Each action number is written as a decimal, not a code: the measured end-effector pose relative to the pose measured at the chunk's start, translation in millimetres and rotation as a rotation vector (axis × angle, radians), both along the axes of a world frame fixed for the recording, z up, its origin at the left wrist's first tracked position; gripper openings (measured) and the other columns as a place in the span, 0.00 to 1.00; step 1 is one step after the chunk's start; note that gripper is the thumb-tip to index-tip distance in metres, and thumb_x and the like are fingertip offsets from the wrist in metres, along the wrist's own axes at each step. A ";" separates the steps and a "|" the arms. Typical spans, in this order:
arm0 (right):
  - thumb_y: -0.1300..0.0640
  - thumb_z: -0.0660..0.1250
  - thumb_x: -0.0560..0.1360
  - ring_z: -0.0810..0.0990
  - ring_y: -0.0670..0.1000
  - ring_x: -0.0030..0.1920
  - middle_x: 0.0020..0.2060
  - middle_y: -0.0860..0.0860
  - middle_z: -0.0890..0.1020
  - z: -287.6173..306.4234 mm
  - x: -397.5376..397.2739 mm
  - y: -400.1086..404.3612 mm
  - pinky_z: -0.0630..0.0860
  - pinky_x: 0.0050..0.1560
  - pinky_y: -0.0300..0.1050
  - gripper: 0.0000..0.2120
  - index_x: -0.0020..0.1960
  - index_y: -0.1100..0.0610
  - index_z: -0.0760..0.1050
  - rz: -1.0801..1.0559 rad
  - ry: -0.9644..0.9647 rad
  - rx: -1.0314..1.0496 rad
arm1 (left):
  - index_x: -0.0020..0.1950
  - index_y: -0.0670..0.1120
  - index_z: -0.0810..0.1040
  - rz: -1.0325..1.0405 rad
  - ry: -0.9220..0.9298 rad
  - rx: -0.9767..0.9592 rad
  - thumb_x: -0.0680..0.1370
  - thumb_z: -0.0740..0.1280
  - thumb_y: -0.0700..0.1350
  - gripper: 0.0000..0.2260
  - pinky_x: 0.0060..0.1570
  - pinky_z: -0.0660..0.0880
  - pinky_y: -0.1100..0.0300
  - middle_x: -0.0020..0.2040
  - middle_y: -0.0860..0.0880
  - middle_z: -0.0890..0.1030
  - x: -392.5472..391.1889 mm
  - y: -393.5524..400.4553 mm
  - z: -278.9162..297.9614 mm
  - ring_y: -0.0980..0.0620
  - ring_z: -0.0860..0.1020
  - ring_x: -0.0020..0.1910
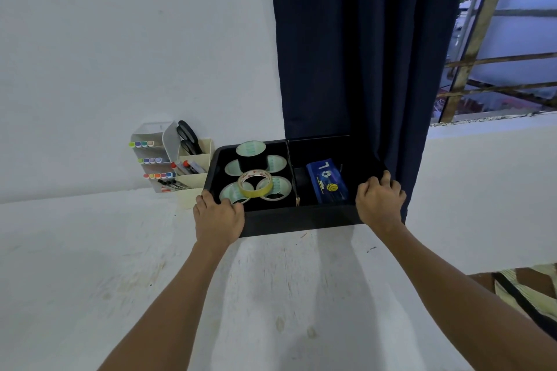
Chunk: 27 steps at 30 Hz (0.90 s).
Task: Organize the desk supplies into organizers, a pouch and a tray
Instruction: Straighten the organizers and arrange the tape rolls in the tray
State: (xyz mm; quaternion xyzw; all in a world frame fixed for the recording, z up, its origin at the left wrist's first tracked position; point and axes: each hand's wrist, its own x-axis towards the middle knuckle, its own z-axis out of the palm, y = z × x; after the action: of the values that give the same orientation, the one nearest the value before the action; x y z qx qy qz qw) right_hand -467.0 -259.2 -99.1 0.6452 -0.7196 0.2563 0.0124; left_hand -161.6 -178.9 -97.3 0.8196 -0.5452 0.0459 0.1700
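Observation:
A black tray point(301, 217) rests at the back of the white desk, split by a divider. Its left half holds several tape rolls, with a yellow roll point(254, 183) lying on top and a black roll point(251, 155) behind. Its right half holds a blue pouch point(327, 181) printed with balls. My left hand point(218, 215) grips the tray's near left corner. My right hand point(379, 200) grips its near right corner. Both thumbs hook over the rim.
A cream organizer point(193, 178) with markers and black scissors point(188, 137) stands left of the tray, touching it. A clear tiered holder point(150, 156) with coloured pens is beside it against the wall. A dark curtain point(361, 54) hangs behind the tray. The window sill is at right.

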 end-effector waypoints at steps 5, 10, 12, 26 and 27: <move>0.54 0.53 0.80 0.67 0.70 0.64 0.70 0.65 0.66 2.5 3.1 -0.5 0.65 0.64 0.66 0.19 0.60 0.64 0.75 -0.007 0.006 0.012 | 0.54 0.38 0.81 -0.004 0.011 -0.047 0.77 0.51 0.51 0.23 0.68 0.60 0.42 0.70 0.31 0.64 -0.3 0.8 -1.3 0.33 0.63 0.69; 0.53 0.53 0.80 0.65 0.69 0.66 0.72 0.64 0.63 6.8 -1.1 -0.6 0.63 0.65 0.66 0.19 0.62 0.62 0.73 0.016 0.066 0.082 | 0.58 0.39 0.79 0.001 0.033 0.003 0.79 0.55 0.49 0.19 0.70 0.57 0.44 0.71 0.32 0.62 -0.2 0.0 0.4 0.34 0.60 0.70; 0.53 0.53 0.80 0.65 0.69 0.66 0.72 0.64 0.63 8.9 -3.6 -1.1 0.62 0.66 0.66 0.19 0.63 0.61 0.73 0.031 0.091 0.102 | 0.59 0.40 0.78 -0.008 0.033 0.014 0.80 0.55 0.50 0.20 0.70 0.57 0.44 0.72 0.32 0.61 0.5 -0.3 0.4 0.34 0.60 0.70; 0.45 0.46 0.82 0.52 0.65 0.74 0.75 0.61 0.58 21.7 -6.9 2.8 0.48 0.72 0.67 0.25 0.74 0.56 0.60 0.069 0.149 0.191 | 0.67 0.44 0.72 -0.036 0.226 0.119 0.78 0.54 0.63 0.29 0.73 0.52 0.45 0.74 0.34 0.58 3.7 4.4 16.8 0.37 0.54 0.74; 0.45 0.47 0.82 0.53 0.64 0.74 0.74 0.61 0.59 25.9 -1.7 7.7 0.49 0.71 0.67 0.25 0.73 0.56 0.60 0.095 0.169 0.135 | 0.67 0.43 0.72 -0.044 0.233 0.108 0.78 0.55 0.62 0.28 0.73 0.53 0.45 0.73 0.34 0.59 4.1 7.1 22.8 0.37 0.55 0.73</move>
State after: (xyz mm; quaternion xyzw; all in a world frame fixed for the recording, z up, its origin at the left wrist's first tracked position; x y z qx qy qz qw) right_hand -468.7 -251.4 -73.2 0.6973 -0.7003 0.1520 0.0173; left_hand -157.5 -171.8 -74.6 0.8151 -0.5413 -0.0826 0.1889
